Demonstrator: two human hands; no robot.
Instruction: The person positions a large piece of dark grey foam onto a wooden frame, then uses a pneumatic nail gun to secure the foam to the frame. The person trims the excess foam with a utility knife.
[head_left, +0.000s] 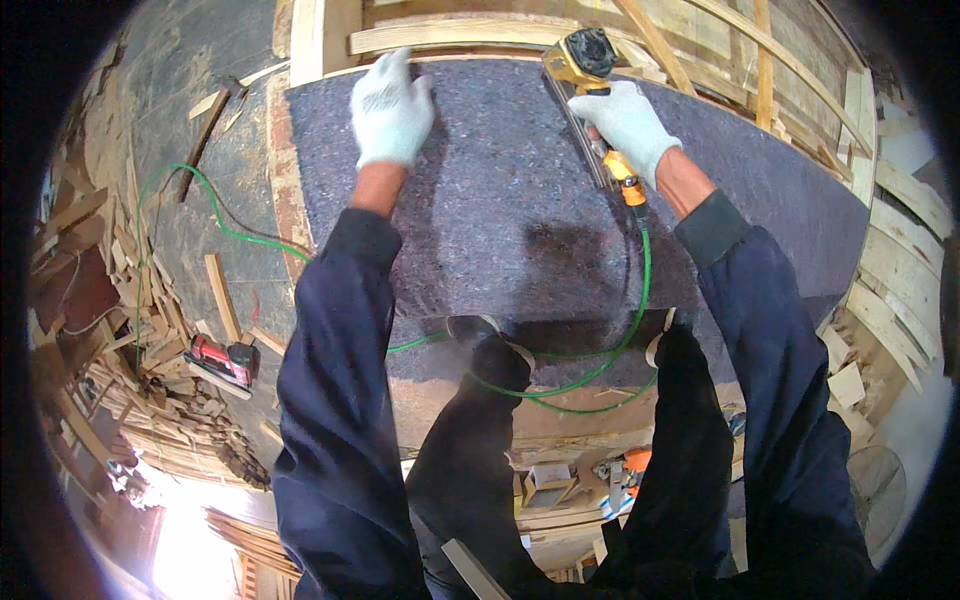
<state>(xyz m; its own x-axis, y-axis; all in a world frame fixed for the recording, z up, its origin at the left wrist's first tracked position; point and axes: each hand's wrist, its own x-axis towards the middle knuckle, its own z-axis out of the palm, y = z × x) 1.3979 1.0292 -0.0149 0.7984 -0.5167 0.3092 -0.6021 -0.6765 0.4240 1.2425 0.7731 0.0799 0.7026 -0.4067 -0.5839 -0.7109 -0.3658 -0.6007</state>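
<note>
My right hand (630,125), in a white glove, is closed round the handle of a yellow and black pneumatic nail gun (580,62). The gun is over the far edge of a speckled grey felt sheet (490,190), its long magazine lying toward me. A green air hose (645,270) runs from the handle's yellow coupling down across the felt. My left hand (392,112), also gloved, rests at the far left edge of the felt with fingers stretched forward and thumb apart. Beyond that edge is a pale wooden frame (450,37).
A red and black power tool (222,362) lies at the left among scrap wood strips (150,330). More wood offcuts (845,385) are piled at the right. The hose loops round my feet, which are at the felt's near side. Slats (765,70) cross the open frame ahead.
</note>
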